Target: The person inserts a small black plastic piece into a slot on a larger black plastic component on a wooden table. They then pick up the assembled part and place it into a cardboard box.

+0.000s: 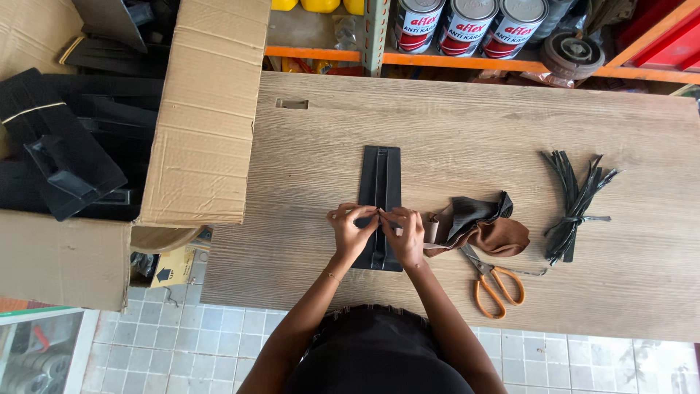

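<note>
A long black flat piece [380, 182] lies on the wooden table [452, 124], pointing away from the person. Both hands are close together over its near half. The left hand [351, 230] and the right hand [403, 232] pinch 1 tiny thing [380, 211] between their fingertips, right above the black piece. It is too small to tell what it is. It looks light in colour.

This looks like a small fixing or tying step, done with the fingertips at the middle of the black piece. The next move seems to need a steady, gentle pinch so the tiny thing does not slip away.

Just beside the right hand lies a brown and black bunch of cloth or strap [477, 225]. It touches the edge of the black piece, and it could get under the right wrist. Near it, closer to the person, are scissors with orange handles [494, 283]. Well apart, on the right side of the table, lies a bundle of thin black strips [576, 204] tied in the middle.

On the left, a big open cardboard box [204, 117] sits beside the table with more black pieces [65, 160] inside. Behind the table, a shelf [437, 57] holds 3 round tins [467, 25].
</note>
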